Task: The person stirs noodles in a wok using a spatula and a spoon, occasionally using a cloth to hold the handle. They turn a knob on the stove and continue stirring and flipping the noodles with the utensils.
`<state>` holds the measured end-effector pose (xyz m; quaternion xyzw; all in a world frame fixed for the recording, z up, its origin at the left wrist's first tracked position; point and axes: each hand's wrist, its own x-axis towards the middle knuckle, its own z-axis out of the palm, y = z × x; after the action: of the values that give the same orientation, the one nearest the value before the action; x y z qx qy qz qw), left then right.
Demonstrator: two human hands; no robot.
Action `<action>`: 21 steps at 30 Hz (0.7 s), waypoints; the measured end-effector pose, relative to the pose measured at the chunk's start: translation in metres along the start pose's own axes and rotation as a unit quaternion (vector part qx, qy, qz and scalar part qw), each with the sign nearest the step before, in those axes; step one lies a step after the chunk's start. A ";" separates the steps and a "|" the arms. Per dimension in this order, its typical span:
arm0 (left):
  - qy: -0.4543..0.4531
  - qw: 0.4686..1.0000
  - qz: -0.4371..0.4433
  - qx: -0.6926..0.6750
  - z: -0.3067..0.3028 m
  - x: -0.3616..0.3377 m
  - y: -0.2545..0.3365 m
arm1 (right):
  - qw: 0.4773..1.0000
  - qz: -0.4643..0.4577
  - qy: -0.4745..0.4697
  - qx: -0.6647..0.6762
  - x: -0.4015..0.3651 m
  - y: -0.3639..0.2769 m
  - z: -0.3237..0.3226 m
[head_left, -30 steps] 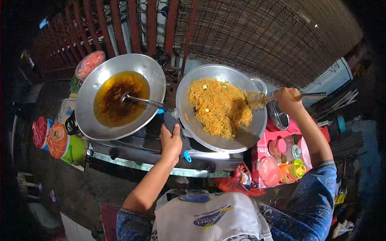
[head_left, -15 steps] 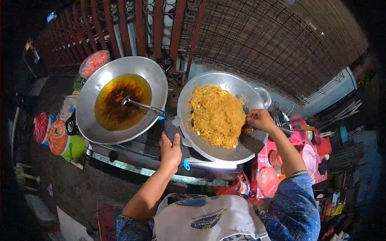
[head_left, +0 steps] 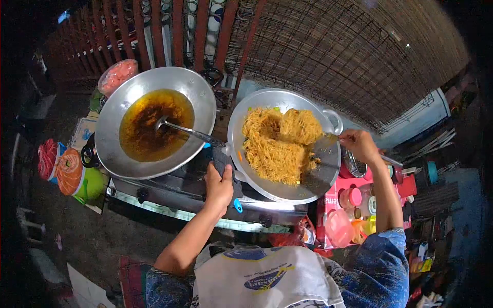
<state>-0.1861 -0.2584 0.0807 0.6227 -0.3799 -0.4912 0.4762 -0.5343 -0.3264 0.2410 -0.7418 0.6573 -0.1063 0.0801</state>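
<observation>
On one stove [head_left: 174, 189], two woks [head_left: 115, 115] [head_left: 287, 97]; left hand [head_left: 218, 186] round handle [head_left: 224, 155], right hand [head_left: 359, 145] round spatula [head_left: 331, 137].

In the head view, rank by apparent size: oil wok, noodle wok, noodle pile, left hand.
1. oil wok and noodle wok: about alike, so not ranked apart
2. noodle pile
3. left hand

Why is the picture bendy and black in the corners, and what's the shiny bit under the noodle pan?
Head view: a wide lens curves the fence and stove; light reaches only the middle, where the left hand grips the wok handle and the right hand the spatula, so corners go black; the shiny bit is glare on the stove.
</observation>
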 end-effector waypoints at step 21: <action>0.040 0.995 0.021 0.090 -0.002 -0.009 0.015 | 0.885 -0.074 -0.024 -0.459 0.077 -0.005 -0.021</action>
<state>-0.1859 -0.2533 0.0978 0.6741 -0.4164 -0.4191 0.4434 -0.5267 -0.4014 0.2667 -0.7444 0.5740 0.2195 -0.2612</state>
